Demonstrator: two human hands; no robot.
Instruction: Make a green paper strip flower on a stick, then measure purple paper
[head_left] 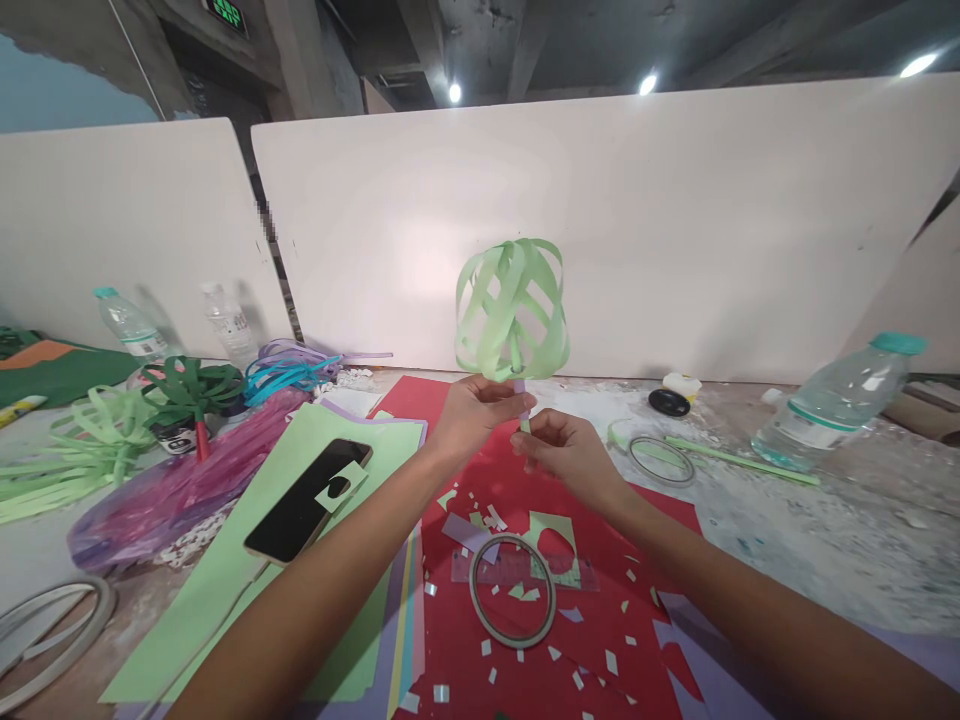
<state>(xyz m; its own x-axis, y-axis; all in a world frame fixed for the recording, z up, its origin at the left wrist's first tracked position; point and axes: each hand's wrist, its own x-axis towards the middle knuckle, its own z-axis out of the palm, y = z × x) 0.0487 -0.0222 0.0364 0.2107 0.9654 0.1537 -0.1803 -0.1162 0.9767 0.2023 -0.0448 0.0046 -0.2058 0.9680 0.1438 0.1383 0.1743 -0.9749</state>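
Observation:
A light green paper-strip ball [511,308] stands on a thin stick, held up above the table. My left hand [478,412] is closed round the stick just under the ball. Below it, my right hand [564,447] pinches the stick's lower end. Both hands hover over a red paper sheet [480,660] strewn with small paper scraps. A tape ring [513,603] lies on that sheet, close to my forearms.
A phone [307,500] lies on green paper at left, beside purple and green paper strips [97,445]. Another tape ring [658,460] and a tipped water bottle [832,402] are at right. Two bottles [131,325] stand at back left. White boards [600,220] wall the far edge.

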